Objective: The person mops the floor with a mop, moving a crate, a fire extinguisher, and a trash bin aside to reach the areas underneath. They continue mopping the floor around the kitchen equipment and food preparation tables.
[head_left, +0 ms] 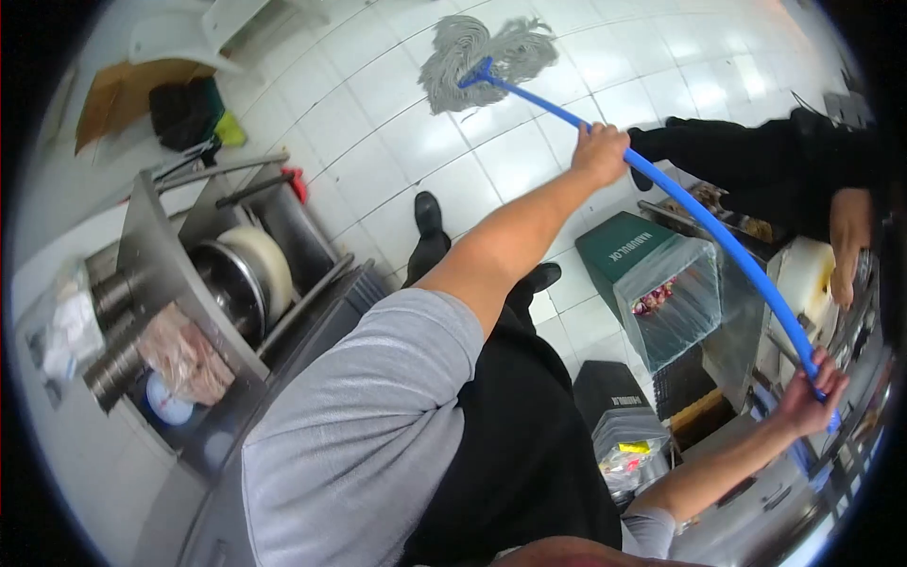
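Note:
My left hand [602, 154] is closed around the middle of a blue mop handle [704, 215], with that arm stretched forward. Near the handle's top end, at the lower right, my right hand [812, 394] also grips it. The handle runs to the far floor, where the grey string mop head [487, 59] lies spread on white tiles. Its blue clamp [480, 74] sits among the strands.
A person in black [746, 156] stands at the right, one hand [850, 236] hanging down. Two lined bins, one green [619, 248] and one dark [609, 387], stand right of my legs. A metal rack [170, 274] with pans is at left, cardboard [118, 99] behind it.

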`<state>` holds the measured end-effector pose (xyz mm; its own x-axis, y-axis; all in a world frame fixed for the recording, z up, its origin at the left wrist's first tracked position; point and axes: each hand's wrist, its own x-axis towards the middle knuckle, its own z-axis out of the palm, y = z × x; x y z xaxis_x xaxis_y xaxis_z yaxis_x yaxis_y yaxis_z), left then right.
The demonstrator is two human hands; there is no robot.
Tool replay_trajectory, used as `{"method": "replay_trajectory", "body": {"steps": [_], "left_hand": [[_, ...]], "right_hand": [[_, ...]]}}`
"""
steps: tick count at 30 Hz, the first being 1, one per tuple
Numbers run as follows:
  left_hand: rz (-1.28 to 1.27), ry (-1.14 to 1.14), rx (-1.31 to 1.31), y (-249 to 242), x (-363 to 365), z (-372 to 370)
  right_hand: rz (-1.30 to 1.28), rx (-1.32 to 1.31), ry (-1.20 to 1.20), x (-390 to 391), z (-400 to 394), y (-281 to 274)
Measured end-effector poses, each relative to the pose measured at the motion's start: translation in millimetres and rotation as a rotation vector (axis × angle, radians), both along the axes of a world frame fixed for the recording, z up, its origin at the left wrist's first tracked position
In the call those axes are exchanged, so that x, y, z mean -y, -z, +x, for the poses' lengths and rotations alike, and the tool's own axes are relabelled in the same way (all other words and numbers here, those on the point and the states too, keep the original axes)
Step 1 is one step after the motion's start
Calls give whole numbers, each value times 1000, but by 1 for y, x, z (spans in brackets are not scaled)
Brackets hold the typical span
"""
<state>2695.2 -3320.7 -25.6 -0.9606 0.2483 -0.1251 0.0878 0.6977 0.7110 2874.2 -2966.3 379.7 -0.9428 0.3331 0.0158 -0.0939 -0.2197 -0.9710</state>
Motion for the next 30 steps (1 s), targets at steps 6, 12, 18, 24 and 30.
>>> {"method": "replay_trajectory", "body": {"steps": [6, 12, 18, 24, 30], "left_hand": [[100, -211, -184, -1, 90, 121], [-96, -462, -265, 43, 206, 238], [-322, -715, -10, 112, 209, 325], [-121, -551, 12, 112, 64, 305], [38, -194, -184, -9, -133, 228]], "right_hand": [[-125, 21, -347, 22, -69, -12], [-145, -29, -432, 177, -46, 92], [-181, 259, -514, 169, 20, 169], [-138, 100, -342, 23, 81, 142], [125, -224, -152, -89, 136, 15]]}}
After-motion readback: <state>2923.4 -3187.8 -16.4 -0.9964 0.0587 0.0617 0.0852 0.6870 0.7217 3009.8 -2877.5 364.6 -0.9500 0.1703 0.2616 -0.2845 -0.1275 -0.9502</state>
